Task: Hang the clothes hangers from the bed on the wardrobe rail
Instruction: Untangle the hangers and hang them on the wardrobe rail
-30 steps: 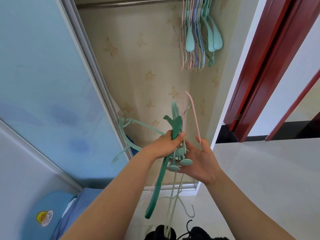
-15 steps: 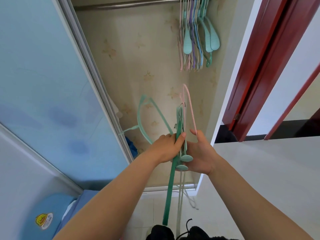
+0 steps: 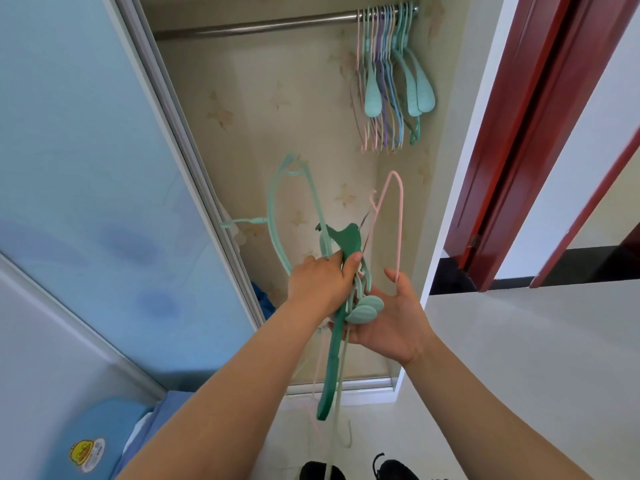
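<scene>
left hand (image 3: 320, 284) still grips the hanger bundle (image 3: 341, 306) below the wardrobe rail (image 3: 256, 27) (dark green one now rotated out). right hand (image 3: 391, 320), palm open since 0.5 s ago, cradles the mint ends; pink wire hanger (image 3: 393, 216) touches its fingertips.

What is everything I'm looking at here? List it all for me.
Wardrobe rail: one, silver metal, across the top of the open wardrobe.
Hung hangers: a packed bunch, too many to count, pink, purple, blue and mint, at the rail's right end.
Dark green hanger: one, gripped in the left hand, hanging down.
Mint hanger: one, sticking up left of the bundle.
Pink hanger: one, thin, sticking up by the right hand.
Sliding door: one, pale blue, on the left.
Door frame: dark red, on the right.
Shoes: two, black, bottom edge.
Left hand: grips the bundle.
Right hand: cupped under the bundle.
</scene>
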